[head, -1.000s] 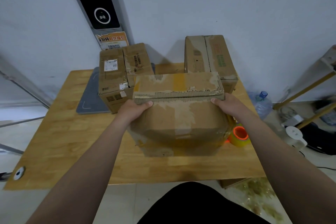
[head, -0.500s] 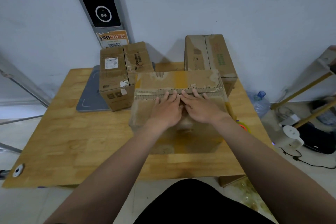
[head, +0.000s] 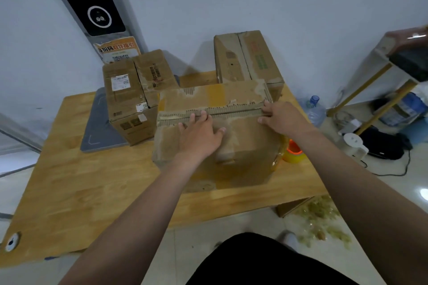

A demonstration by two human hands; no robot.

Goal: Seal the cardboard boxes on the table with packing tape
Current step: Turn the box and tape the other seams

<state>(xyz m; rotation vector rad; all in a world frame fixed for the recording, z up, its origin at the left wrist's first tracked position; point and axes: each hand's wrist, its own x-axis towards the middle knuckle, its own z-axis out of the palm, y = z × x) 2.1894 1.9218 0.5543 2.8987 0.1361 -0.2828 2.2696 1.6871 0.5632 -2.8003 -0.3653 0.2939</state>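
Note:
A worn cardboard box (head: 245, 146) stands near the front of the wooden table (head: 76, 187), its two top flaps meeting in a torn seam. My left hand (head: 199, 136) lies flat on the near flap, fingers straight and reaching the seam. My right hand (head: 282, 118) rests on the right end of the seam with fingers extended. A roll of yellow packing tape with an orange core (head: 294, 151) sits on the table just right of the box, partly hidden by it. Two more boxes stand behind: one at the back left (head: 132, 99), one at the back right (head: 245, 58).
A grey flat pad (head: 99, 132) lies under the back-left box. The wall is close behind the table. On the floor to the right are a water bottle (head: 312, 109), a wooden rack (head: 382, 90), cables and a white device (head: 354, 146). Scraps of tape litter the floor (head: 322, 222).
Both hands were at the box's outer corners, then came together at the middle of the seam. Now the right hand has slid to the seam's right end while the left stays near the middle.

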